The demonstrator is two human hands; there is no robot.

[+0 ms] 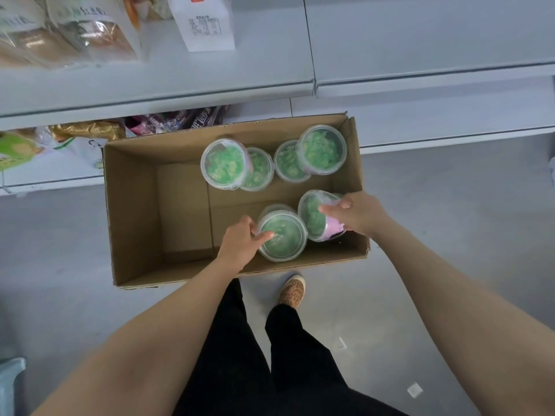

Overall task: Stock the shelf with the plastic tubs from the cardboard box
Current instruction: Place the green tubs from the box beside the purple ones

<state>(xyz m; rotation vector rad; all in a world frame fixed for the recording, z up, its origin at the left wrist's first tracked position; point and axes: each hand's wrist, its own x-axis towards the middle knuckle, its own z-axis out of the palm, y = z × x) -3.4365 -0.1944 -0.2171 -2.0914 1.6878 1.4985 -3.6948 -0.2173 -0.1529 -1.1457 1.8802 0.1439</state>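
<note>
In the head view, a cardboard box sits on the floor in front of the shelf, and both hands are down inside it. The left hand is wrapped around the near tub, fingers on its side and thumb over the clear lid; the right hand grasps the tilted tub just beside it, gripping the body by its pink label. To do this pick-up well, I judge each grip should sit on the tub wall below the lid rim rather than on the lid alone, so a lid cannot pop off, and both tubs should come straight up to clear the box wall before turning toward the bare shelf section on the right. The two held tubs are close enough that lifting one first may avoid them knocking. Four more tubs stay at the far end of the box: a left pair and a right pair, in each of which one tub overlaps the other. All hold green pieces under clear lids. The left half of the box is bare cardboard. Bagged goods fill the shelf on the left.
</note>
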